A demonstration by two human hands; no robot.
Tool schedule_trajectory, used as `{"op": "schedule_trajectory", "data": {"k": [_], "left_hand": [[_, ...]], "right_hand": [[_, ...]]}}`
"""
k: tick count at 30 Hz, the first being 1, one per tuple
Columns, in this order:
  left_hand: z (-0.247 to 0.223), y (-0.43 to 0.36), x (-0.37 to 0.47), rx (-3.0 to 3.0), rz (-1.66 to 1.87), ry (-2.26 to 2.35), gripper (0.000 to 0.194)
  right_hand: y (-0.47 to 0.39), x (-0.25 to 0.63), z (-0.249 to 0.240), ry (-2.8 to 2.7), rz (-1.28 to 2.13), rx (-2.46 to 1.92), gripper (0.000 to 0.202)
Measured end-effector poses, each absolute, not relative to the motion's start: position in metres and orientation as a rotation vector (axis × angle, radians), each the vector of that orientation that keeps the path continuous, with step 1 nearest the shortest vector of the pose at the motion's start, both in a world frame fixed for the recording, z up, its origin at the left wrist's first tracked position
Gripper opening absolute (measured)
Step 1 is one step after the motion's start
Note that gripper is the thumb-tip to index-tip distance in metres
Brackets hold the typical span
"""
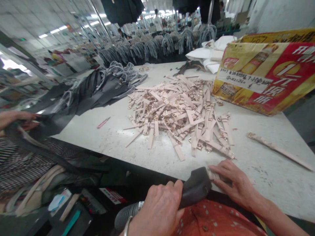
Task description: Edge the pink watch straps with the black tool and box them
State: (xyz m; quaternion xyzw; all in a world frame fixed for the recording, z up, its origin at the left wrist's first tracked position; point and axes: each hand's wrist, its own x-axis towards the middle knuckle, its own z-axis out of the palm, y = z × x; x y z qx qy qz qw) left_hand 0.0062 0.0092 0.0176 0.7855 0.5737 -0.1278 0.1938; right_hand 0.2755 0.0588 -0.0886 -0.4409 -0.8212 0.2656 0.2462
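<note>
My left hand (161, 203), with a bangle at the wrist, is wrapped round a black handheld tool (197, 186) that has a ribbed grey hose (126, 214). The tool's blunt head points right, towards my right hand (236, 183). Between the fingers of that hand is a pale beige strap (214, 175), held at the table's front edge close to the tool's head. Most of this strap is hidden by my fingers. Just beyond lies a big heap of beige buckle straps (174, 111) with gold-coloured buckles.
A single strap (278, 149) lies at the right of the white table (115, 144). Behind it stands a yellow and red carton (261, 75). A pink cutter (103, 122) rests left of the heap. Dark grey pieces (98, 88) cover the left side, where another person's hand (22, 119) holds some.
</note>
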Motion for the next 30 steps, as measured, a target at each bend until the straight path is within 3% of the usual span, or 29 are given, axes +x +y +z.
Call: {"op": "schedule_trajectory", "data": {"k": [30], "left_hand": [[-0.002, 0.050, -0.019, 2.260, -0.265, 1.353, 0.023]], "right_hand": [[0.054, 0.264, -0.075, -2.171, 0.711, -1.310, 0.022]]}}
